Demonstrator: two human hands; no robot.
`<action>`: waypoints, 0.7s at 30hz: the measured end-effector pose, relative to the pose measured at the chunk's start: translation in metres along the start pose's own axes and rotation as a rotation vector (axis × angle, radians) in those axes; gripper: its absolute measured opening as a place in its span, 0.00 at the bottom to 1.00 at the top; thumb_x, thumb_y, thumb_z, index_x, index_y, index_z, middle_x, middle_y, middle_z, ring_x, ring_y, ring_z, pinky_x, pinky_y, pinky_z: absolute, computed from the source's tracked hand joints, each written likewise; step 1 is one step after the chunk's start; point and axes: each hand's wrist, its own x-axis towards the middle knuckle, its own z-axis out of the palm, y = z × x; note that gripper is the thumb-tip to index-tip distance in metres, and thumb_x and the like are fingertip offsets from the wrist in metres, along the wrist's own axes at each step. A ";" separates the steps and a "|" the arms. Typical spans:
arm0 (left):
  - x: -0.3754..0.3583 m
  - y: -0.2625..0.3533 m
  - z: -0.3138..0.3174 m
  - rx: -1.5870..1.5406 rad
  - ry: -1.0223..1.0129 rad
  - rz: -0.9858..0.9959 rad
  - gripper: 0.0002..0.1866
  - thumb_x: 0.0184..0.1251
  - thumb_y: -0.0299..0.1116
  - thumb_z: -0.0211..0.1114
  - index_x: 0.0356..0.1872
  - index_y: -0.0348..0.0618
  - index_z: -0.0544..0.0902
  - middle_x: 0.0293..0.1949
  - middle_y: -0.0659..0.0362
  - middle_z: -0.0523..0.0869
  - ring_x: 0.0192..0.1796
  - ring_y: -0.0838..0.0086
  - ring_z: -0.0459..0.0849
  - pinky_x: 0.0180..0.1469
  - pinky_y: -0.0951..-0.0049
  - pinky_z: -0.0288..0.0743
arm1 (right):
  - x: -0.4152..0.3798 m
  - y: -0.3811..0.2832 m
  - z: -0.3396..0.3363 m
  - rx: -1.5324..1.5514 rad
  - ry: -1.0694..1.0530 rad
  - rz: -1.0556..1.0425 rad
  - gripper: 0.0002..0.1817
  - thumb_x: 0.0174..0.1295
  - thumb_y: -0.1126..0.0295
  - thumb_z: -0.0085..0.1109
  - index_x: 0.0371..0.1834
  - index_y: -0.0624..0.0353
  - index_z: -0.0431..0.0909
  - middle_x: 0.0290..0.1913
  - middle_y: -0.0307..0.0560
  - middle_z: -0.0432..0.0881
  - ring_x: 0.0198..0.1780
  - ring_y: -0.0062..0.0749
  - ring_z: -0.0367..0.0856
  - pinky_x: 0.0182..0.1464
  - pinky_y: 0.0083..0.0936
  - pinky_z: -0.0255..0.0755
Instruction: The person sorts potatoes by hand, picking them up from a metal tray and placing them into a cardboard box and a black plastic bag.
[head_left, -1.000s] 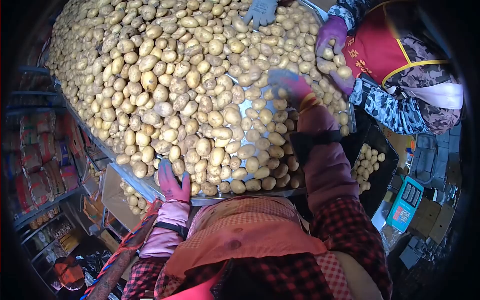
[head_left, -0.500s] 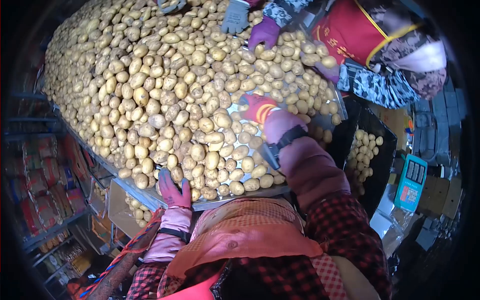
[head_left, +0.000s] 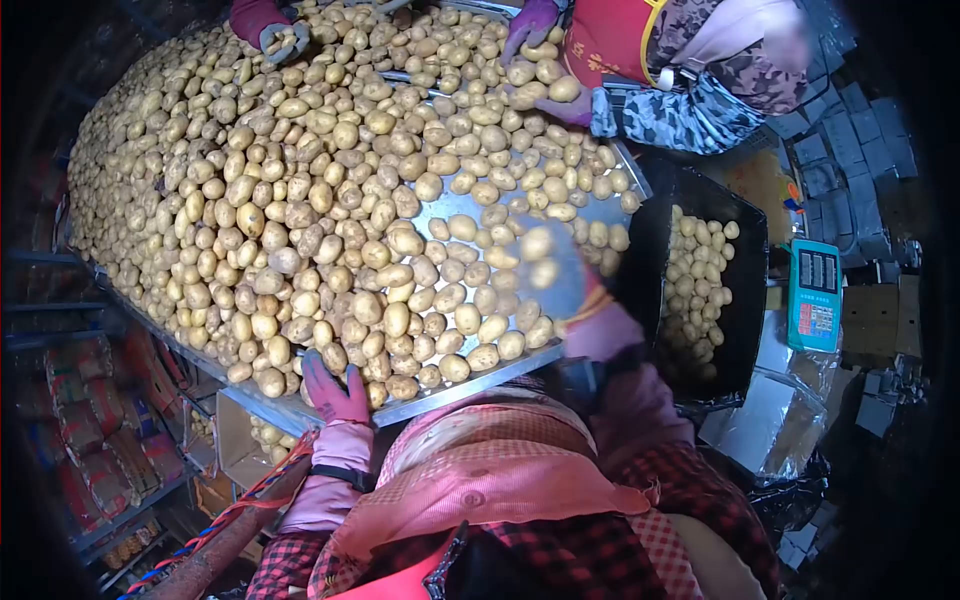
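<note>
A wide metal table [head_left: 450,378] carries a large heap of potatoes [head_left: 300,190]. My left hand [head_left: 334,388], in a pink and grey glove, rests at the table's near edge with its fingers spread, touching the potatoes there. On the right side of the table, my gloved right hand [head_left: 560,275] is smeared by motion. Two potatoes [head_left: 540,257] show against its blurred fingers, and whether it grips them is unclear. Bare metal shows to the left of it among scattered potatoes.
A black crate [head_left: 757,290] with potatoes stands right of the table. Beyond it lies a teal scale [head_left: 815,295]. A co-worker in a red apron [head_left: 607,38] handles potatoes at the top; another person's gloved hand [head_left: 284,42] is at upper left. A cardboard box [head_left: 238,440] sits lower left.
My right hand has moved right and toward me, to the table's right side. My left hand stays at the near edge. The view has shifted, and the co-worker's hands are now over other potatoes.
</note>
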 end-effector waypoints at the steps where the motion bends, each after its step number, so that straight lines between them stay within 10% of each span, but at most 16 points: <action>1: -0.001 -0.001 -0.002 0.001 -0.006 -0.006 0.41 0.63 0.41 0.66 0.71 0.30 0.61 0.71 0.37 0.64 0.74 0.43 0.60 0.75 0.50 0.53 | 0.002 -0.036 -0.042 -0.198 0.050 -0.053 0.18 0.74 0.62 0.47 0.62 0.59 0.69 0.46 0.40 0.77 0.41 0.23 0.77 0.41 0.21 0.76; 3: -0.001 0.002 -0.004 -0.014 -0.020 -0.020 0.41 0.63 0.41 0.66 0.71 0.29 0.60 0.71 0.37 0.64 0.74 0.44 0.60 0.75 0.51 0.53 | -0.011 -0.087 -0.119 -0.395 0.292 -0.107 0.22 0.75 0.61 0.46 0.65 0.65 0.67 0.45 0.42 0.80 0.37 0.21 0.77 0.36 0.18 0.74; 6: 0.003 0.006 -0.004 -0.035 -0.026 -0.031 0.41 0.63 0.41 0.66 0.71 0.29 0.60 0.71 0.37 0.64 0.74 0.44 0.60 0.75 0.51 0.52 | -0.048 -0.095 -0.199 -0.681 0.850 0.088 0.33 0.65 0.58 0.59 0.69 0.65 0.64 0.58 0.56 0.76 0.52 0.41 0.80 0.56 0.33 0.74; 7: 0.002 0.005 -0.004 -0.039 -0.028 -0.041 0.41 0.63 0.41 0.66 0.71 0.29 0.60 0.71 0.37 0.63 0.74 0.44 0.60 0.75 0.51 0.52 | -0.073 -0.071 -0.235 -1.465 0.670 -0.044 0.34 0.59 0.57 0.65 0.66 0.64 0.69 0.60 0.60 0.76 0.56 0.49 0.78 0.60 0.38 0.71; 9: 0.002 0.002 -0.001 -0.042 -0.023 -0.020 0.41 0.63 0.41 0.66 0.71 0.29 0.60 0.71 0.37 0.63 0.74 0.43 0.60 0.75 0.49 0.52 | -0.069 -0.067 -0.212 -1.437 0.477 0.515 0.33 0.55 0.59 0.68 0.63 0.62 0.72 0.61 0.62 0.75 0.61 0.53 0.75 0.64 0.39 0.68; 13: 0.002 0.000 -0.003 -0.024 -0.030 -0.040 0.41 0.62 0.41 0.65 0.71 0.29 0.60 0.71 0.37 0.63 0.74 0.42 0.59 0.75 0.49 0.52 | 0.005 0.029 -0.156 -1.166 0.027 0.034 0.36 0.57 0.55 0.67 0.67 0.60 0.70 0.66 0.58 0.73 0.65 0.51 0.73 0.68 0.37 0.66; 21: 0.006 0.004 -0.001 -0.017 -0.026 -0.075 0.42 0.59 0.40 0.67 0.71 0.29 0.61 0.69 0.36 0.66 0.72 0.42 0.63 0.74 0.48 0.54 | 0.196 0.074 -0.033 -1.254 -0.102 0.188 0.42 0.60 0.59 0.61 0.78 0.43 0.53 0.76 0.53 0.58 0.71 0.52 0.67 0.65 0.44 0.71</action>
